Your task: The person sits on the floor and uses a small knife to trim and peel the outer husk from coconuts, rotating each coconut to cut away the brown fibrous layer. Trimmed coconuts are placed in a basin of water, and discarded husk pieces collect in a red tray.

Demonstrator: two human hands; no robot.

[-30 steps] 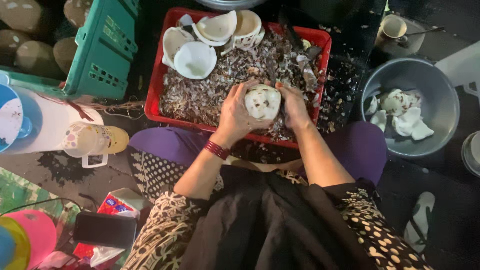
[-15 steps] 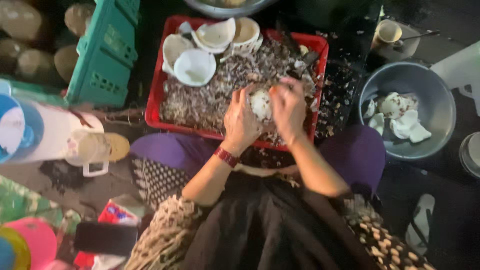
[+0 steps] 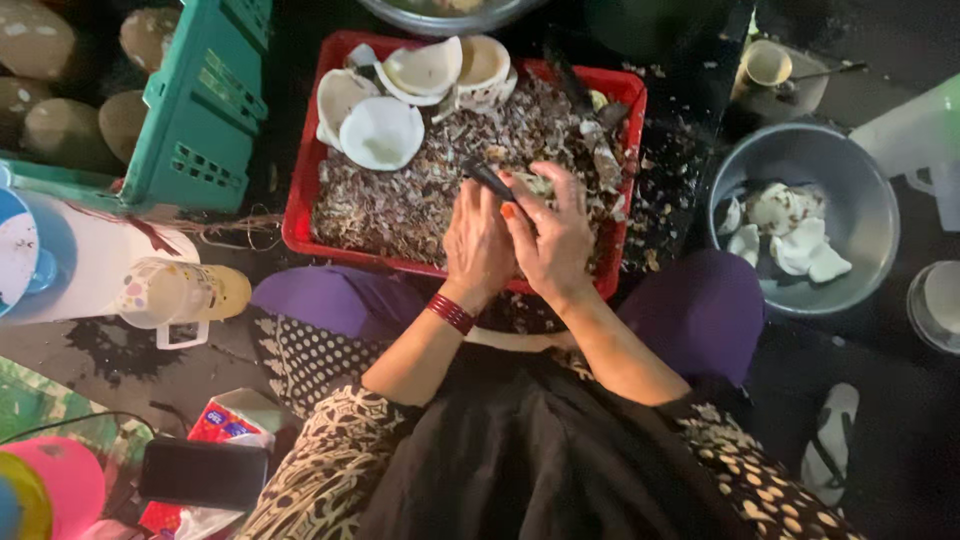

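My left hand, with a red bangle at the wrist, and my right hand are pressed together over the red tray. A dark tool sticks out above my left hand's fingers. My right hand's fingers spread over a pale coconut piece, which is mostly hidden. The tray is full of brown shavings. White peeled coconut halves are stacked at its far left corner.
A grey metal basin with white coconut pieces stands to the right. On the left are a green crate and a plastic jug. A dark phone lies near my left knee and a sandal at the lower right.
The white coconut piece that faced up between my hands is now covered by them. My hands have closed together, and the dark tool now shows above my left hand.
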